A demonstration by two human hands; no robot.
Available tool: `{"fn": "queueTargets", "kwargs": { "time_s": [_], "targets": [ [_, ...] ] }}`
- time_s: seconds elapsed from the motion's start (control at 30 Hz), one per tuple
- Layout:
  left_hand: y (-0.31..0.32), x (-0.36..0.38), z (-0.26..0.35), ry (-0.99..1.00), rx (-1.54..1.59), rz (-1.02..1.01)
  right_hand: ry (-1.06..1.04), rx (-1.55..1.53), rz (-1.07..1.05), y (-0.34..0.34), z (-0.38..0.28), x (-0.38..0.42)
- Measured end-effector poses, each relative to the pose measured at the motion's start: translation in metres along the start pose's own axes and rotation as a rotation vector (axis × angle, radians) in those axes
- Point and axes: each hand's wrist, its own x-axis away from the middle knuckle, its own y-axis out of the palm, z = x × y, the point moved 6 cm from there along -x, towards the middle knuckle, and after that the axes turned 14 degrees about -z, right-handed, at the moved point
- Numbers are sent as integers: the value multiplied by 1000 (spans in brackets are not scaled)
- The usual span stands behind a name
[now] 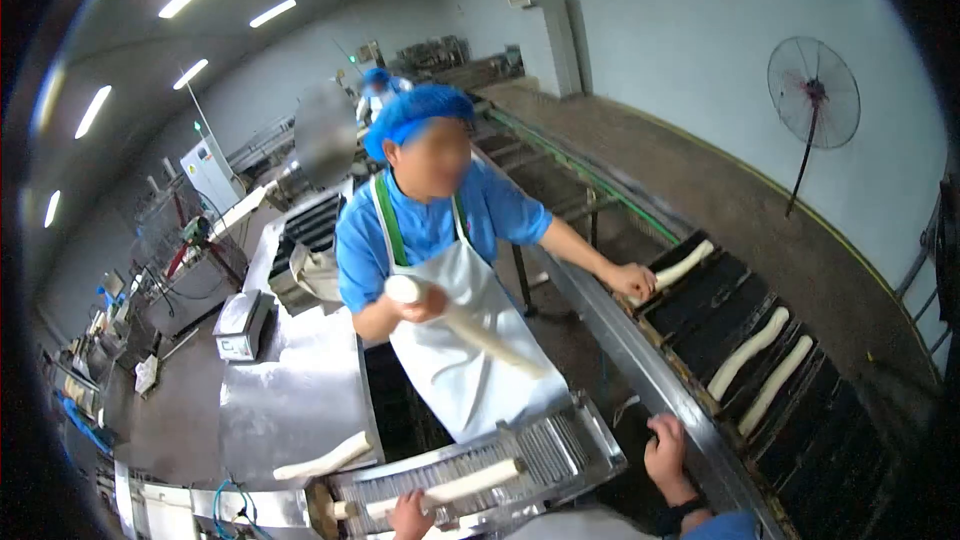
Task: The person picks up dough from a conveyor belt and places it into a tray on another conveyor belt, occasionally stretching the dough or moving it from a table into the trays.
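My left hand is at the bottom of the view, its fingers closed over a long pale dough roll that lies on a metal conveyor with a ridged surface. A short piece of dough shows at the conveyor's left end. My right hand is beside the long metal rail, its fingers curled with nothing visible in them. Opposite me, a co-worker in a blue cap holds a dough roll in one hand. The co-worker's other hand touches another dough roll on the dark trays.
Dark slotted trays run along the right, with two more dough rolls on them. At left, a metal table carries a scale and one dough roll. A standing fan is by the wall.
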Motion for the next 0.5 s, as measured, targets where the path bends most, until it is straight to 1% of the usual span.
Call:
{"fn": "queueTargets", "kwargs": {
  "time_s": [0.07, 0.1, 0.17, 0.23, 0.33, 0.4, 0.43, 0.47, 0.5],
  "targets": [
    [13, -13, -34, 21, -27, 19, 74, 27, -36, 18, 10, 17],
    [7, -15, -33, 25, -21, 28, 65, 30, -29, 19, 10, 19],
    [-2, -11, -37, -135, -55, -118, 244, -51, -125, 27, 19, 27],
    [-5, -8, -40, -147, -46, -142, 250, -55, -134, 34, 24, 31],
    [5, -12, -50, -146, -78, -186, 245, -66, -118, 29, 12, 28],
    [12, -13, -49, -118, -88, -120, 252, -51, -229, 35, 12, 24],
    [9, -6, -37, -104, -98, -89, 171, -52, -167, 41, 17, 26],
    [18, -2, -35, -103, -99, -99, 180, -49, -172, 46, 20, 29],
    [23, -4, -32, -97, -67, -42, 209, -108, -158, 51, 25, 28]
  ]
}}
